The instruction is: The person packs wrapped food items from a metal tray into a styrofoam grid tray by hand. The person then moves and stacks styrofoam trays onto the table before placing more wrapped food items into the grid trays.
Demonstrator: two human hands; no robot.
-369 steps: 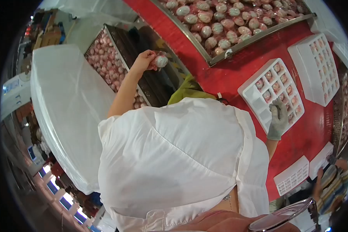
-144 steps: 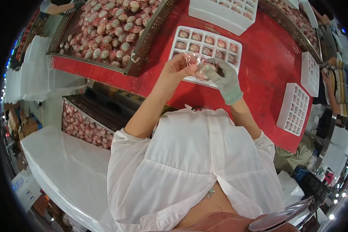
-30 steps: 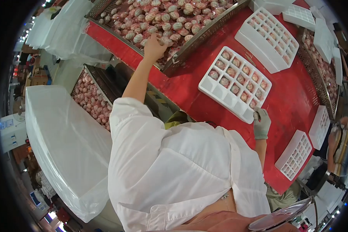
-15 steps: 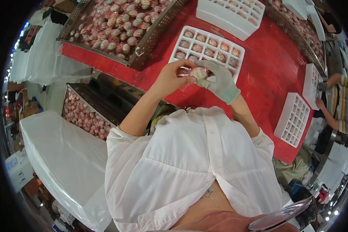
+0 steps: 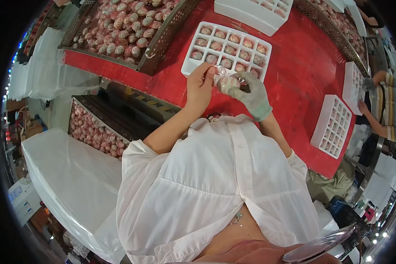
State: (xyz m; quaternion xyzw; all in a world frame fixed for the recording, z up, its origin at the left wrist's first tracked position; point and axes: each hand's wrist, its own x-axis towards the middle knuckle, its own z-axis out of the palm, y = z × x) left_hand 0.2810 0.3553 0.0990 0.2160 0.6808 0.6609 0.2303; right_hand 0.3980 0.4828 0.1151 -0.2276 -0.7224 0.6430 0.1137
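My right hand [image 5: 254,94], in a pale grey glove, grips an egg [image 5: 228,82] wrapped in clear plastic with red print. My bare left hand [image 5: 200,86] is closed, its thumb and fingertips pinching the twisted end of the plastic wrapper [image 5: 219,72]. Both hands are above the near edge of a white foam tray [image 5: 188,67]. Wrapped eggs sit in the tray's square compartments; part of its front row is hidden behind my hands.
The red table [image 5: 295,79] bears a perforated crate [image 5: 152,50] of wrapped eggs at left, stacked foam trays [image 5: 246,20] behind, and another foam tray [image 5: 332,125] at right. A co-worker's hand [image 5: 364,108] touches a further tray [image 5: 353,88]. Below left stands another egg crate [image 5: 94,127].
My left hand has turned upward and now pinches the wrapper's end beside the egg. The egg stays in my right hand. The whole view has shifted slightly.
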